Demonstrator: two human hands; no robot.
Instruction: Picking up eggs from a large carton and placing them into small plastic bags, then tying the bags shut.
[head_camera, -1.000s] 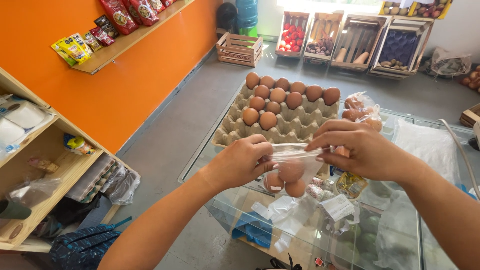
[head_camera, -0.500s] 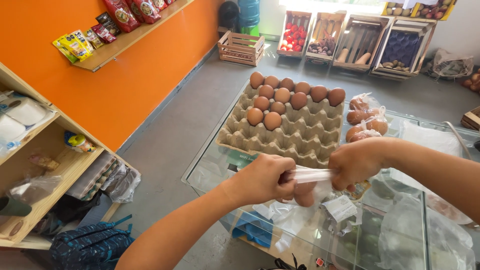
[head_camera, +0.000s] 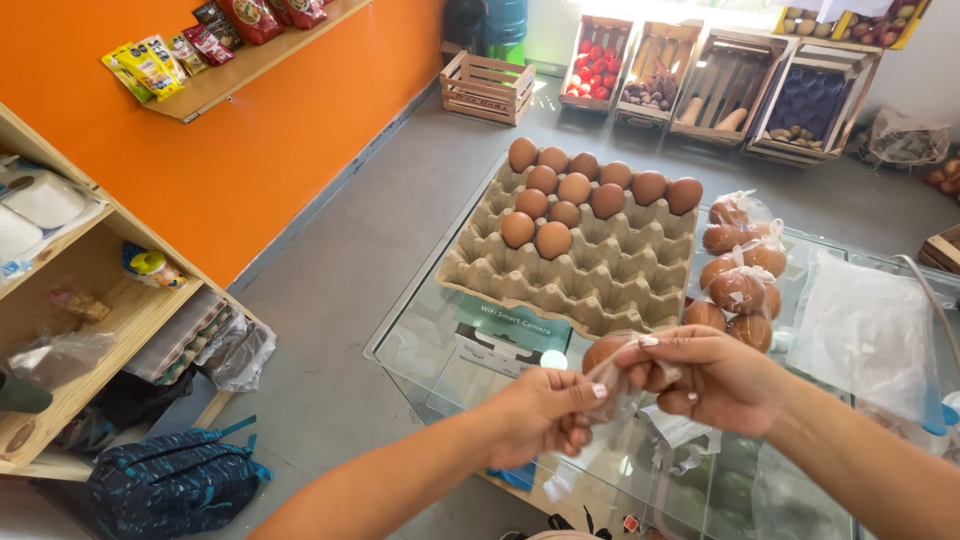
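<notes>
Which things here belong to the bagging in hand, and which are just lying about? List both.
In hand: left hand and right hand pinching a clear bag of eggs; egg tray; tied egg bags.

Lying about: blue backpack; snack packets; produce crates.

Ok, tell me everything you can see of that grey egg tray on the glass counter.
The egg tray is grey moulded pulp with rows of cone-peaked cups. It lies flat on the glass counter, far side toward the floor crates. Eleven brown eggs stand in its far rows; the near rows are bare. Bagged eggs sit close against its right edge. The left hand and right hand, pinching a clear bag, are in front, not touching it.
</notes>
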